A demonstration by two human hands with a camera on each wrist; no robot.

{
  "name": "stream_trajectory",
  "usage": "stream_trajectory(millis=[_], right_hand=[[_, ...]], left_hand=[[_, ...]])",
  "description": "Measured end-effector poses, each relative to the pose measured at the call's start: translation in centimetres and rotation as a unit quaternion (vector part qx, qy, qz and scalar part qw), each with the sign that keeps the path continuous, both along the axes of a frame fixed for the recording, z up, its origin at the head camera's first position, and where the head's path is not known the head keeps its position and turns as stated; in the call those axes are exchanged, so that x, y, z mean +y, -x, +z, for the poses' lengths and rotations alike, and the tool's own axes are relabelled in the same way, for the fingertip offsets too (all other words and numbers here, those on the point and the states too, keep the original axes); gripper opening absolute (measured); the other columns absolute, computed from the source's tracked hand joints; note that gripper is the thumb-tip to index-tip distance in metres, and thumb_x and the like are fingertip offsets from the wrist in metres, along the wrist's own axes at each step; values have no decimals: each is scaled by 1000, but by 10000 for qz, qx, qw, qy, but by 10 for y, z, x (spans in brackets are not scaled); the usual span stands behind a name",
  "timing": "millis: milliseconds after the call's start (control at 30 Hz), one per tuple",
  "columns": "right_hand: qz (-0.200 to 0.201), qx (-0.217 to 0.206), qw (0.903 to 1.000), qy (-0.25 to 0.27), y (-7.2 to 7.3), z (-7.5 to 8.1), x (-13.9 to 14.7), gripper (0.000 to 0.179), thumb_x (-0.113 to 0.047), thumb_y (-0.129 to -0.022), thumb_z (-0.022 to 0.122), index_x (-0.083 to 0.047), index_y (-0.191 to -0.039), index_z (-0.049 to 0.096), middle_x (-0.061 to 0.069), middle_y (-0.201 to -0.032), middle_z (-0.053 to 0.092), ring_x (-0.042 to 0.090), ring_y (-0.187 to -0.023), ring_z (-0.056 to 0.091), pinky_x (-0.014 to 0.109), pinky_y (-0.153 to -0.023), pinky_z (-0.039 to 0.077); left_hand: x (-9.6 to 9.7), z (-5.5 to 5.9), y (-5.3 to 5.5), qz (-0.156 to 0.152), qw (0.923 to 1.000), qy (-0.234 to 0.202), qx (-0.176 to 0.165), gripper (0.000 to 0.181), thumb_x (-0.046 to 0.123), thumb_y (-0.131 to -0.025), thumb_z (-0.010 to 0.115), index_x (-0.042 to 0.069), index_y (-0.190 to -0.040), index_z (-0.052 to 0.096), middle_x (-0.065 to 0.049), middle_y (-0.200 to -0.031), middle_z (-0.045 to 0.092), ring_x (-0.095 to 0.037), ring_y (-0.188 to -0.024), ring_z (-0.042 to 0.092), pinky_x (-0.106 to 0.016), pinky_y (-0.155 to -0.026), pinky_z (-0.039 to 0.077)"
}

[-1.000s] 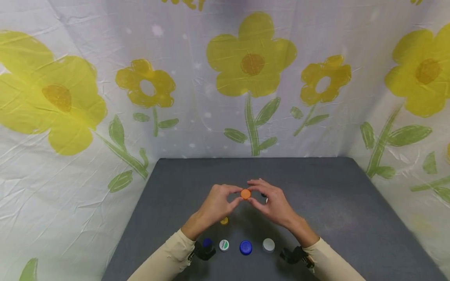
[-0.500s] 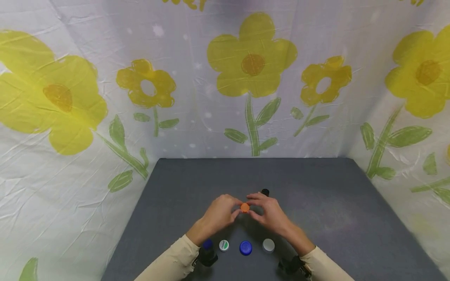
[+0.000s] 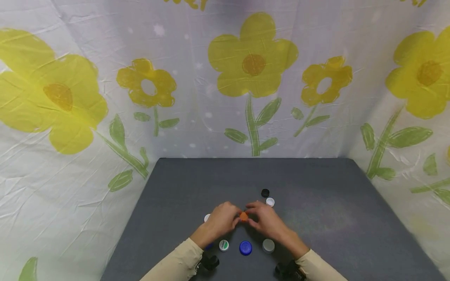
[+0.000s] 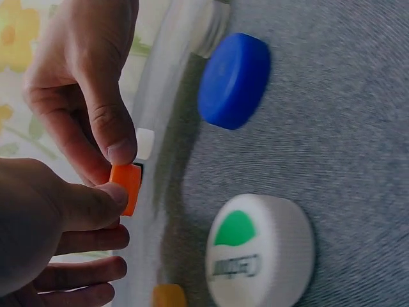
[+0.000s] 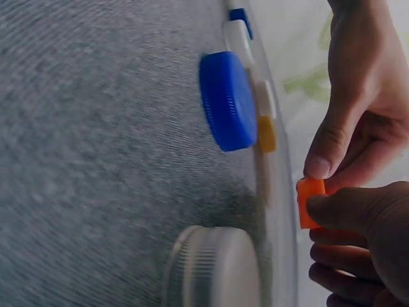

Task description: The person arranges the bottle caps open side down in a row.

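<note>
An orange bottle cap (image 3: 244, 216) is pinched between my two hands over the middle of the table. My left hand (image 3: 221, 219) holds its left side with thumb and fingers. On the other side, my right hand (image 3: 266, 220) grips it the same way. Both thumbs press on the orange cap (image 4: 130, 189) in the left wrist view, while the left hand's other fingers spread behind. Whether the cap touches the table cannot be made out. Closer to me lie a white cap with a green print (image 3: 224, 245), a blue cap (image 3: 245, 248) and a plain white cap (image 3: 268, 246).
Beyond the right hand lie a black cap (image 3: 265, 193) and a small white cap (image 3: 270, 201). Another white cap (image 3: 207, 217) is partly covered by the left hand. A yellow cap (image 5: 267, 134) appears in the right wrist view. Flowered cloth (image 3: 197, 117) surrounds the grey table (image 3: 309, 175).
Both hands have come down and toward me with the orange cap held between them. The black and small white caps beyond the right hand are now uncovered; the left hand now hides the yellow cap.
</note>
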State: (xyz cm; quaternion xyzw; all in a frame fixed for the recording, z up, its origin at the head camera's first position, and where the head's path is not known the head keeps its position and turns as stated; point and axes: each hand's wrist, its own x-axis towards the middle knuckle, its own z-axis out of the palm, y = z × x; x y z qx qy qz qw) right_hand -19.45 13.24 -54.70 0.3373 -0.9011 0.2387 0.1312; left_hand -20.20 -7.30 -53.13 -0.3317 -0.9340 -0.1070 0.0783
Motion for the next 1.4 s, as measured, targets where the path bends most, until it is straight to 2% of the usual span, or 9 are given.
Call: stream_trajectory(millis=[133,367,567,667,800,967,1200,1300,1400], right_hand=[[-64,-110,9999,-82,-2,-3,-1,16,-15,-83,80,-12,-99,78,11,-117,72,29,-108,68,45,-88,55],[-57,-263,9994,-218,-2,-6,-3,17,-13,-83,80,-10,-99,78,13,-117,72,32,-110,68,50,-104,48],[-114,-306,9992,-233,-3,-7,-3,16,-12,-81,81,-8,-96,78,13,-116,72,32,-107,69,50,-102,49],[-112,-368,9991,-188,-4,-7,-2,16,-12,-81,81,-7,-96,78,14,-116,72,34,-106,69,51,-102,49],[-135,-348,9992,-126,-2,-4,2,20,-12,-80,81,-5,-99,77,15,-115,72,34,-106,69,51,-97,51],[-412,-41,9991,-114,4,8,15,30,-14,-76,84,-2,-103,76,15,-115,72,34,-107,68,50,-87,55],[-865,-134,9960,-176,19,29,41,30,-14,-79,84,-2,-106,76,17,-121,70,39,-114,66,55,-96,51],[-935,-65,9954,-210,26,34,50,29,-12,-80,82,0,-105,76,18,-120,70,39,-112,66,55,-95,51],[-982,63,9948,-270,32,37,58,29,-11,-79,82,1,-105,75,18,-118,71,39,-109,67,54,-89,54]], left_hand=[[1,-7,0,-13,9999,138,24,5,24,-86,78,21,-84,75,5,-76,69,-17,-73,65,-36,-62,54],[4,-13,0,40,9996,279,56,11,25,-85,78,21,-78,72,4,-71,66,-16,-67,63,-36,-59,52],[8,-19,-3,50,9975,634,303,17,27,-88,76,21,-74,70,2,-69,64,-17,-65,62,-35,-57,52],[8,-19,-3,61,9971,673,355,17,28,-87,76,20,-73,70,1,-69,63,-17,-64,61,-35,-56,52],[6,-13,1,119,9983,451,342,20,28,-83,77,20,-69,65,2,-66,61,-17,-61,59,-35,-53,50],[7,4,13,144,9986,227,460,25,27,-81,79,19,-68,60,3,-66,60,-19,-63,62,-36,-54,51],[20,24,32,86,9985,210,506,17,31,-85,77,16,-84,70,3,-76,66,-19,-73,67,-35,-60,55],[29,29,40,77,9987,254,437,17,32,-86,76,16,-90,72,3,-80,69,-18,-76,68,-34,-63,55],[39,31,46,75,9988,319,357,21,33,-88,76,15,-98,75,1,-86,72,-18,-79,69,-34,-66,57]])
